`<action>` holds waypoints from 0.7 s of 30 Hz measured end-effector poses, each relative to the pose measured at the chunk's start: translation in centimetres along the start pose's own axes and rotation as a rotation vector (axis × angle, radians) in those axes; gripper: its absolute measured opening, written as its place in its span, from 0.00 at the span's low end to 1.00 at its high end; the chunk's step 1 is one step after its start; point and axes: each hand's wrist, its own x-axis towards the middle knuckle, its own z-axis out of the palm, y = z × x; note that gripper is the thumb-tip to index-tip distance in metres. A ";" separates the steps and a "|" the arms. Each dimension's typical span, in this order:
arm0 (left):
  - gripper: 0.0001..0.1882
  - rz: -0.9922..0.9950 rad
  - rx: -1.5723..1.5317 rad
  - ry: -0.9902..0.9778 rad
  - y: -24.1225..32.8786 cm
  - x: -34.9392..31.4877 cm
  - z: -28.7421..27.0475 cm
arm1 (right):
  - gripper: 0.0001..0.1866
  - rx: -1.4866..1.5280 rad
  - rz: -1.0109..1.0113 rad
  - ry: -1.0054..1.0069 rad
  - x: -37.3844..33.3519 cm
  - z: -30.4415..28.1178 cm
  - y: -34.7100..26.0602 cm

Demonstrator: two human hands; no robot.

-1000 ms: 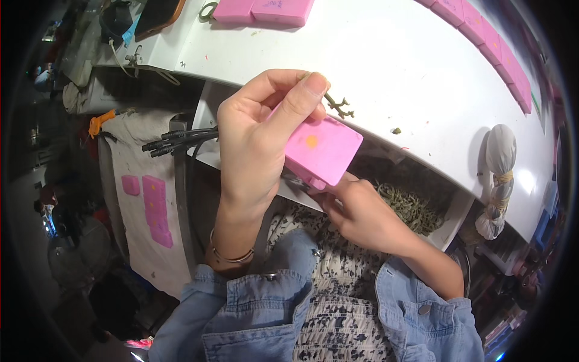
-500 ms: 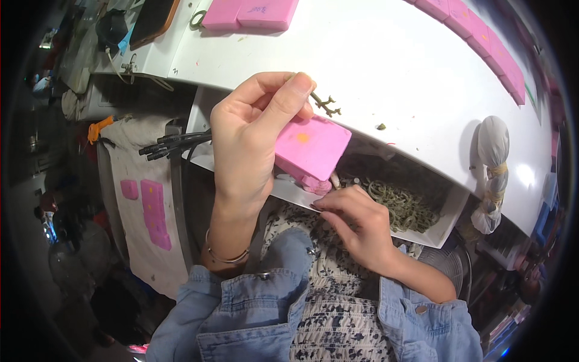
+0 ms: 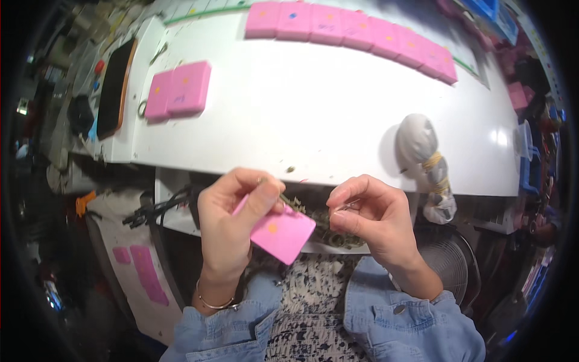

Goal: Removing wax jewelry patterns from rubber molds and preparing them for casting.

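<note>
My left hand (image 3: 232,223) is closed round a flat pink block (image 3: 283,236) with a yellow dot on its face. Between its thumb and forefinger it also pinches a thin, dark green branched piece (image 3: 292,206), which sticks out over the block's upper edge. My right hand (image 3: 377,220) is raised just to the right, thumb and fingertips closed together on a small, thin, shiny thing (image 3: 348,206) too small to name. A gap separates the two hands. Behind and below them, an open white drawer (image 3: 181,220) holds tangled green scraps (image 3: 341,238), partly hidden by the hands.
On the white tabletop (image 3: 289,108) lie two pink blocks (image 3: 188,87), a curved row of several more (image 3: 356,30), and a grey wrapped bundle (image 3: 425,160). A phone (image 3: 116,87) lies at left. Black cables (image 3: 160,208) hang left of the drawer; a fan (image 3: 443,265) stands lower right.
My right hand has risen from the drawer's front edge to beside the block. The left hand has lowered in the picture with block and branched piece. The view has shifted, showing more tabletop.
</note>
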 end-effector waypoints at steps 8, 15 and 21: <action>0.04 -0.012 0.204 -0.313 -0.1 -0.1 4.6 | 0.22 -0.217 -0.257 0.115 -0.6 -1.3 -2.6; 0.05 0.200 0.449 -0.356 0.0 0.6 6.8 | 0.20 -0.318 -0.327 0.158 -0.7 -1.7 -4.3; 0.05 0.255 0.520 -0.322 0.2 0.4 8.0 | 0.07 -0.240 -0.311 0.100 -0.3 -3.0 -3.8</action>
